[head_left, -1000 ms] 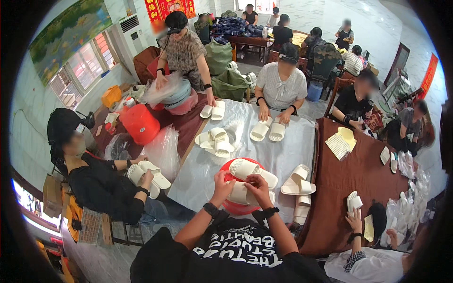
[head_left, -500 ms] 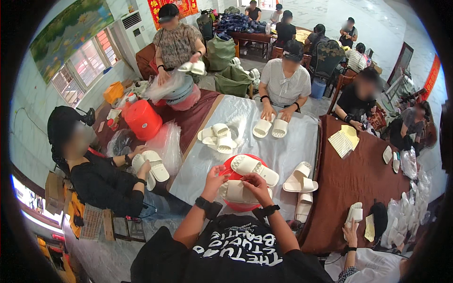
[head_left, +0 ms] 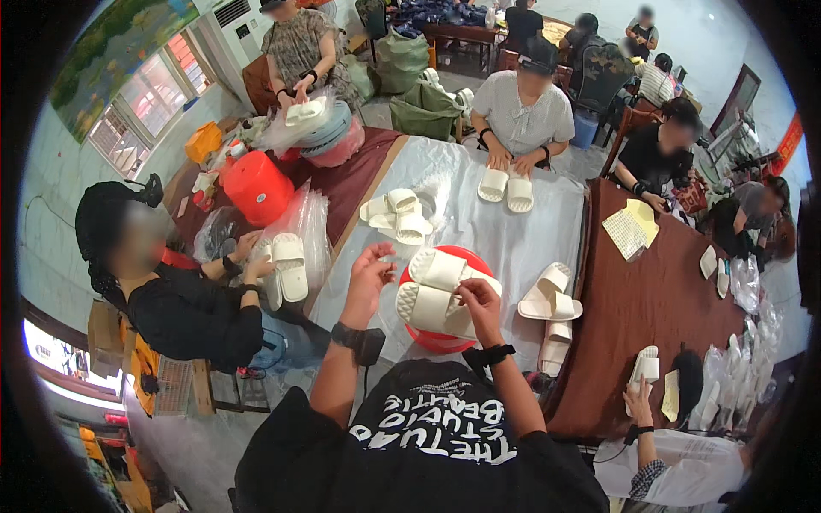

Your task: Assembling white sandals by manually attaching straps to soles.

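Note:
Two cream slippers lie side by side on a round red support (head_left: 438, 344) in front of me: a far slipper (head_left: 438, 268) and a near slipper (head_left: 425, 306). Both have broad straps and textured insoles. My right hand (head_left: 481, 306) is closed, its fingers pinching the near slipper around the strap's edge. Off to the left of the pair, my left hand (head_left: 369, 274) is raised with fingers apart and nothing in it.
Slippers (head_left: 398, 214) lie beyond the pair, and more slippers (head_left: 550, 299) to the right, on the plastic-covered table (head_left: 351, 295). Co-workers sit or stand around it, several handling slippers. A brown-covered table (head_left: 616, 333) adjoins on the right; a red bucket (head_left: 259, 188) is at left.
My left hand has left the near slipper and moved left. The near slipper has turned and now lies closer against the far one. A co-worker at left has brought slippers to clear bags.

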The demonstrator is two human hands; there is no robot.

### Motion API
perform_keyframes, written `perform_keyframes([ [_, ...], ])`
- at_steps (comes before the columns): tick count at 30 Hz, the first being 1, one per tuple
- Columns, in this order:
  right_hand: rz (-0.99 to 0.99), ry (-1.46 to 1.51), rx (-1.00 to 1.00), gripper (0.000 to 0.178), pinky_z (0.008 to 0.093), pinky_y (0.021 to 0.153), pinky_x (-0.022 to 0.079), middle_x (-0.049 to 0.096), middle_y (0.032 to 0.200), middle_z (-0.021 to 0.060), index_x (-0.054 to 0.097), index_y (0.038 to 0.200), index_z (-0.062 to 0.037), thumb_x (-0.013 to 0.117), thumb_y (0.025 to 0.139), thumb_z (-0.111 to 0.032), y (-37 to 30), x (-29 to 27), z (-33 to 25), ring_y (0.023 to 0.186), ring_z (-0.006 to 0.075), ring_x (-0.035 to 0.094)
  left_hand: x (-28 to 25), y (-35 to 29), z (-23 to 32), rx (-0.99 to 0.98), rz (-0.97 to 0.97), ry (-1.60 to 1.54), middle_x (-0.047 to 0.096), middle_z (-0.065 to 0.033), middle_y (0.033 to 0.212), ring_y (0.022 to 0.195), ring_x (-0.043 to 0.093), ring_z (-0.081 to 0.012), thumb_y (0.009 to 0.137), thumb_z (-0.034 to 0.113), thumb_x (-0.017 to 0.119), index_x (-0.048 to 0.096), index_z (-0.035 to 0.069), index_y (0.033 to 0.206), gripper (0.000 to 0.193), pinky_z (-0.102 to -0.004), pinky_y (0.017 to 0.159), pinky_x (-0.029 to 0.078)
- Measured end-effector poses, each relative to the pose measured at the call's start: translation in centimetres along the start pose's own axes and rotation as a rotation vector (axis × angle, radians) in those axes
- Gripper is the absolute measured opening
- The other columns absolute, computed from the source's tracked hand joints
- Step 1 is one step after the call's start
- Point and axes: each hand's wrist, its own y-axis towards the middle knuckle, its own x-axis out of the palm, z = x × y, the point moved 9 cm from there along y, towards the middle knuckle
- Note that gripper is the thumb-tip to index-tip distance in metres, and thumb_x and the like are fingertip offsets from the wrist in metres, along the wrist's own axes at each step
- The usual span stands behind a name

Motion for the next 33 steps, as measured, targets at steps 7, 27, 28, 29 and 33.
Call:
perform_keyframes([
  [7,0.125,-0.072,0.050,0.013,0.0230,0.072,0.049,0.070,0.098,0.0020,0.064,0.110,-0.0038,0.065,0.098,-0.008,0.2,-2.7,1.4,0.087,0.0085,0.064,-1.2,0.7,4.7,0.180,0.035,0.099,0.059,-0.0022,0.113,0.087,0.058,-0.0097,0.091,0.002,0.056,0.058,0.007,0.118,0.028,-0.0245,0.072,0.045],
  [27,0.121,-0.417,0.025,0.009,0.0260,0.072,0.054,0.072,0.085,0.0061,0.067,0.102,0.0001,0.066,0.095,-0.007,0.7,-3.0,2.4,0.078,0.0114,0.068,-7.0,1.2,15.7,0.427,0.175,0.119,0.060,0.0001,0.103,0.084,0.055,-0.0078,0.097,0.007,0.060,0.060,0.005,0.115,0.018,-0.0240,0.071,0.043],
  [28,0.125,-0.416,0.009,0.010,0.0259,0.071,0.054,0.072,0.084,0.0061,0.067,0.102,0.0001,0.066,0.095,-0.007,0.7,-2.9,2.3,0.078,0.0114,0.068,-7.3,1.5,15.4,0.409,0.161,0.124,0.061,-0.0004,0.108,0.089,0.056,-0.0092,0.098,0.010,0.060,0.058,0.005,0.119,0.022,-0.0262,0.074,0.044],
  [29,0.124,-0.414,0.014,0.010,0.0259,0.071,0.054,0.072,0.084,0.0061,0.067,0.102,0.0001,0.066,0.095,-0.007,0.7,-2.9,2.3,0.078,0.0114,0.068,-7.8,2.1,14.6,0.394,0.153,0.148,0.061,0.0009,0.109,0.090,0.057,-0.0087,0.098,0.011,0.060,0.060,0.008,0.119,0.022,-0.0260,0.077,0.044],
  [33,0.119,-0.470,0.006,0.010,0.0262,0.071,0.054,0.072,0.084,0.0062,0.067,0.101,0.0008,0.066,0.095,-0.008,0.6,-2.7,2.2,0.077,0.0111,0.069,-9.6,4.6,11.3,0.307,0.229,0.324,0.062,0.0053,0.111,0.094,0.056,-0.0061,0.096,0.015,0.063,0.063,0.013,0.119,0.023,-0.0241,0.080,0.042],
])
